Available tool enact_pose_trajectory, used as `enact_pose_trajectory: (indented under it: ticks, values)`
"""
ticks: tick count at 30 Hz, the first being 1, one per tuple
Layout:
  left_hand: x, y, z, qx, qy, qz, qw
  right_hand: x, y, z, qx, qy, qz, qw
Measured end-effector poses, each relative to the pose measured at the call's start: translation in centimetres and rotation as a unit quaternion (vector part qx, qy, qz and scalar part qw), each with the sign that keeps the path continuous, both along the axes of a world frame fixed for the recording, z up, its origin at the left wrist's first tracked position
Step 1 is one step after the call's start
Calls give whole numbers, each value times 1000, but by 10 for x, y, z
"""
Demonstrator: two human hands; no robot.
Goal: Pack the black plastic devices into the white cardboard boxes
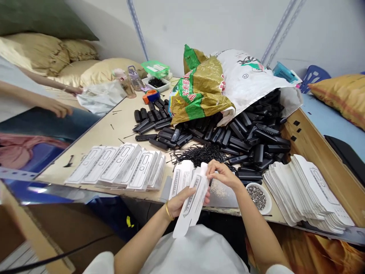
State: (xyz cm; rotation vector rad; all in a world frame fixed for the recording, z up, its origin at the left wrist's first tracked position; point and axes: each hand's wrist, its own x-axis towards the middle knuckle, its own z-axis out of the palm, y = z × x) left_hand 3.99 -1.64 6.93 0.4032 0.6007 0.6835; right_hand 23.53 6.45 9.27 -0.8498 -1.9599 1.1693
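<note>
A white printed carton (196, 195) is tilted in front of my body at the table edge, its long lower flap hanging loose. My left hand (180, 201) wraps around its middle, thumb across the printed face. At the carton's upper end my right hand (221, 174) is closed, fingertips pinched on the top edge; whether they also hold something small is hidden. Just behind, another printed carton (182, 173) lies on the table. A tangle of thin black sticks (203, 154) lies beyond my hands, and a white bowl of small metal parts (258, 197) is right of my right forearm.
Upright filled cartons (119, 165) stand in rows at left; flat cartons (305, 194) are stacked at right. Black plastic pieces (242, 137) heap under a white sack (251, 80) and a gold-green bag (199, 95). A wooden board (322, 156) edges the right. Another person's hand (55, 105) is at left.
</note>
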Motion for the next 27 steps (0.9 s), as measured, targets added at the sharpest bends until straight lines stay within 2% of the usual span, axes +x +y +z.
enact_pose_trajectory:
  ticks: [2, 4, 6, 8, 11, 14, 17, 20, 23, 25, 27]
  values:
    - [9, -2, -1, -4, -35, 1, 999, 11, -10, -4, -52, 77, -18, 996]
    - [17, -1, -1, -7, -19, 23, 1000, 11, -21, -11, -63, 113, -105, 986]
    - [24, 2, 1, 7, 17, 52, 998, 4, -35, -19, -46, 103, -208, 972]
    - [30, 4, 4, 40, 59, 93, 993, -7, -48, -26, -42, 80, -268, 959]
    - [40, 6, 4, 120, 136, 167, 969, -23, -65, -34, -64, 60, -294, 952]
    - [45, 5, 1, 176, 176, 162, 955, -31, -69, -39, -74, 58, -332, 939]
    - [47, 6, -2, 153, 169, 150, 962, -33, -66, -41, -104, 104, -349, 926]
    - [48, 7, -3, 76, 168, 169, 968, -34, -63, -42, -142, 171, -343, 913]
    - [50, 7, -5, 13, 183, 121, 976, -35, -61, -43, -192, 204, -310, 909]
    - [51, 6, -8, 44, 212, 105, 971, -35, -59, -44, -235, 235, -300, 894]
    - [50, 5, -11, 122, 258, 112, 952, -34, -55, -45, -271, 273, -306, 871]
